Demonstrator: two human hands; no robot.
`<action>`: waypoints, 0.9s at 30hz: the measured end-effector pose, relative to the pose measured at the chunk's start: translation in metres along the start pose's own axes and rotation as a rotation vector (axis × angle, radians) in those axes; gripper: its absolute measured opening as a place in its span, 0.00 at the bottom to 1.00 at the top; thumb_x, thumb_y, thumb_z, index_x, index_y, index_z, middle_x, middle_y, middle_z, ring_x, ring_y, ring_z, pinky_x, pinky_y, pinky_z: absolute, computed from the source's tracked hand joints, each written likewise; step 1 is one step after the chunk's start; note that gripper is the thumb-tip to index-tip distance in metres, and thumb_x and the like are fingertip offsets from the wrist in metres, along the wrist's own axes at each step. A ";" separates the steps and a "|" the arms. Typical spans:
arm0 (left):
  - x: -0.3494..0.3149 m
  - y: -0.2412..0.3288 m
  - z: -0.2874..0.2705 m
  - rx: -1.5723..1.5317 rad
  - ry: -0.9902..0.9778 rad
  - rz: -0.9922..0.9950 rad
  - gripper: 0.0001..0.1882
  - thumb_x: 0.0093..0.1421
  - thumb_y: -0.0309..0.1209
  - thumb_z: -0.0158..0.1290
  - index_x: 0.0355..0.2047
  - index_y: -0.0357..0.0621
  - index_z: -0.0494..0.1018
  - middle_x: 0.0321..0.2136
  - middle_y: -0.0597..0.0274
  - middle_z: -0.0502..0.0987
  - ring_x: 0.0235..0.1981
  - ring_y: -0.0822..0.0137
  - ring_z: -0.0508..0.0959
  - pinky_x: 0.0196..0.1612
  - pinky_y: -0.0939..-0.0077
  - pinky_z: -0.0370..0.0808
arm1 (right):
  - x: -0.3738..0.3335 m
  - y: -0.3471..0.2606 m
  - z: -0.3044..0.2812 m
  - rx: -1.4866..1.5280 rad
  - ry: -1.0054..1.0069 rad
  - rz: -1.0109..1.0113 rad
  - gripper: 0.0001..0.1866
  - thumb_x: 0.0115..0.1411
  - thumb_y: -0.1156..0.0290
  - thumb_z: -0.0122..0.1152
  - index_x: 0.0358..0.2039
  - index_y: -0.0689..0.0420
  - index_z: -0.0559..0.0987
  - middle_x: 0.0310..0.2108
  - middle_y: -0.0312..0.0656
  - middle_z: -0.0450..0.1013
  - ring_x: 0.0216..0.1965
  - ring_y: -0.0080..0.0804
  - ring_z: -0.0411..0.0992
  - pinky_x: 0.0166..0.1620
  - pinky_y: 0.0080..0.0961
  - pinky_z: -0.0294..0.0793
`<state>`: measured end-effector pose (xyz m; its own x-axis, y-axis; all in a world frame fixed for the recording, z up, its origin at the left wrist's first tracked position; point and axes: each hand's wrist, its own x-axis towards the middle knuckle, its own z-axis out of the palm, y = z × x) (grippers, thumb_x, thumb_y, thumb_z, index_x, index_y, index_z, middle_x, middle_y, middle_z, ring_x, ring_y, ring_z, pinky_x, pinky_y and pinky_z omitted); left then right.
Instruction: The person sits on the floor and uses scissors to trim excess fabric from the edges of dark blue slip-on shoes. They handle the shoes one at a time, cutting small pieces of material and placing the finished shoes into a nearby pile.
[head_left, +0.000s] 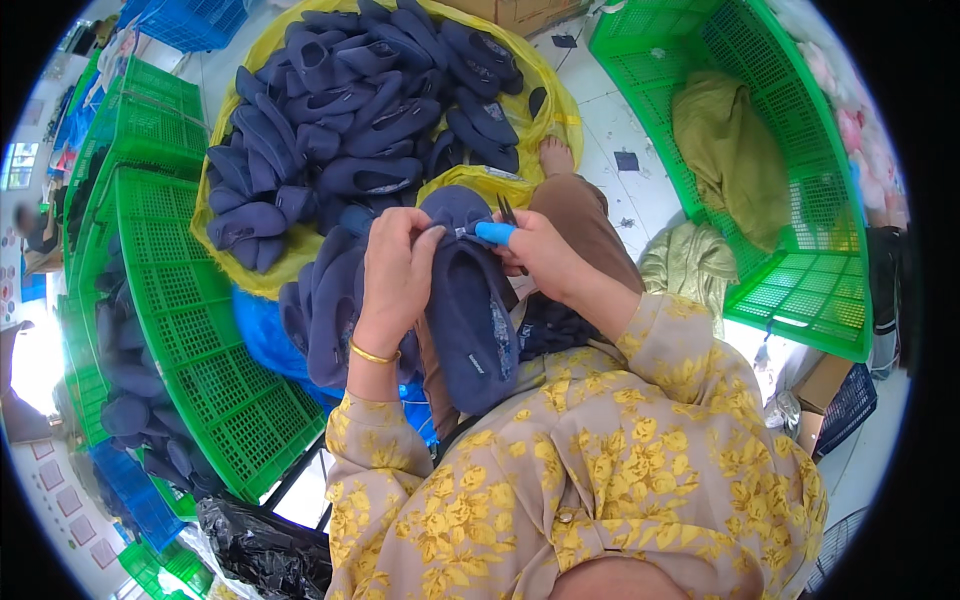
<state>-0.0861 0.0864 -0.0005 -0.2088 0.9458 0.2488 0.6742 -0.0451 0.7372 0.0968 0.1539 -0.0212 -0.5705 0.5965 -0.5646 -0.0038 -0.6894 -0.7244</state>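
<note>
A navy cloth slipper point(468, 340) lies in front of my body, its opening facing up and a patterned insole showing inside. My left hand point(398, 275) is closed on the slipper's edge near the toe, thumb and fingers pinching the fabric. Closed beside it, my right hand point(545, 252) has a blue cover on one finger, whose tip touches a small pale spot on the slipper's rim. Small black snips point(507, 210) stick up out of the right hand's grip, blades pointing away from me. More navy slippers point(325, 300) lean together just left of my left wrist.
A yellow sack point(560, 95) heaped with navy slippers stands ahead. Green crates point(215, 330) line the left, some holding dark slippers. At right, another green crate point(830, 130) contains olive cloth point(725, 150). A black plastic bag point(265, 545) lies at lower left.
</note>
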 end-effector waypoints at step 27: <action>0.022 0.007 -0.019 -0.087 -0.321 0.045 0.06 0.52 0.25 0.59 0.31 0.39 0.77 0.26 0.60 0.72 0.31 0.61 0.72 0.36 0.72 0.69 | -0.024 0.018 0.011 -0.177 -0.036 -0.296 0.25 0.48 0.74 0.73 0.42 0.55 0.67 0.37 0.28 0.61 0.31 0.12 0.58 0.37 0.13 0.63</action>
<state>-0.1000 0.1008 0.0220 0.0629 0.9946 0.0822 0.6115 -0.1035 0.7845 0.1014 0.1228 -0.0165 -0.5948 0.7427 -0.3075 -0.0331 -0.4049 -0.9138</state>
